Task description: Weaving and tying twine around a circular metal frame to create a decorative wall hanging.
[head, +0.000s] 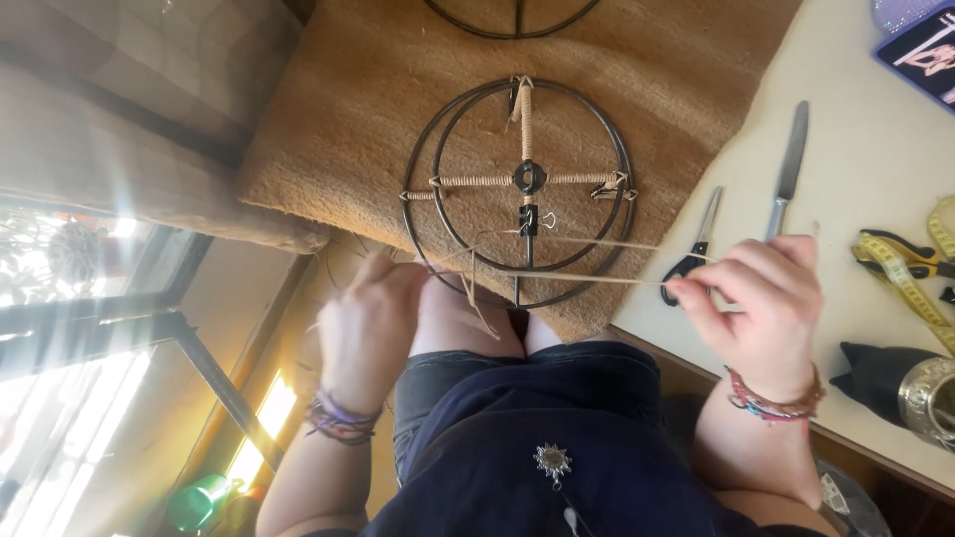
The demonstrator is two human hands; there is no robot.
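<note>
A round dark metal wire frame [519,191] with crossed spokes lies on a brown woven mat [398,89]. Three of its spokes are wrapped in pale straw-coloured cord, and a small black clip [528,219] sits on the lower spoke. My right hand [756,303] pinches thin cane strands [597,278] pulled taut to the right from the frame. My left hand [370,323] grips the same strands near the frame's lower left rim, over my knees.
On the cream table [856,179] lie black-handled scissors [693,249], a metal knife [789,169], yellow-handled pliers with a yellow tape measure [910,268] and a black object with a metal jar [910,383]. Part of a second wire frame [512,18] shows at top.
</note>
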